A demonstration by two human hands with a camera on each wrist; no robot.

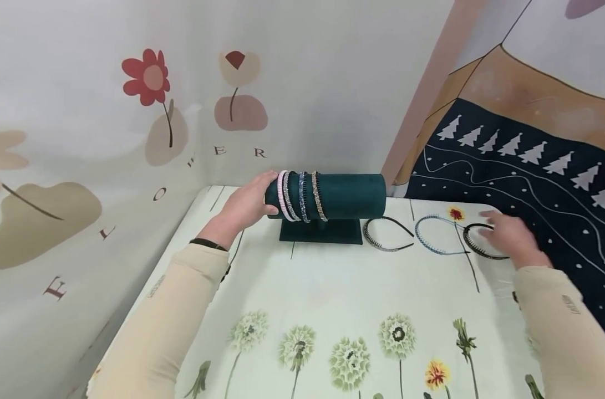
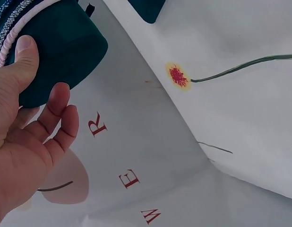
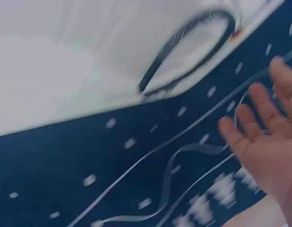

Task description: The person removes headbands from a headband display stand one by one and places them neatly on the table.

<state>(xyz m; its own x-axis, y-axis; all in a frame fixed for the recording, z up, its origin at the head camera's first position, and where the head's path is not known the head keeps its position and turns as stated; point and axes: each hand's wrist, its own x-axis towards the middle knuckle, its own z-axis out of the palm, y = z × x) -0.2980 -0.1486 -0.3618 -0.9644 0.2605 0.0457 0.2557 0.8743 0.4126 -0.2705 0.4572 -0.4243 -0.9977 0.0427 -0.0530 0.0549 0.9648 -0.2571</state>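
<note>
A dark green velvet headband stand point(image 1: 354, 197) stands at the back of the table, its horizontal roll on a flat base. Pink point(image 1: 281, 195), silver-grey point(image 1: 289, 208), blue point(image 1: 302, 195) and gold-toned point(image 1: 317, 197) headbands sit side by side near the roll's left end. My left hand point(image 1: 247, 205) grips that end; its thumb point(image 2: 27, 54) lies on the velvet beside the pink headband in the left wrist view. My right hand point(image 1: 515, 235), blurred, is at the black headband point(image 1: 471, 242); in the right wrist view its fingers point(image 3: 264, 106) are spread, apart from the band, holding nothing.
Right of the stand, a grey-black toothed headband point(image 1: 374, 243) and a light blue one point(image 1: 422, 241) lie on the flower-printed tablecloth point(image 1: 342, 288). Printed cloth walls point(image 1: 327, 83) close off the back and left. A navy tree-patterned cloth point(image 1: 542, 194) hangs at the right.
</note>
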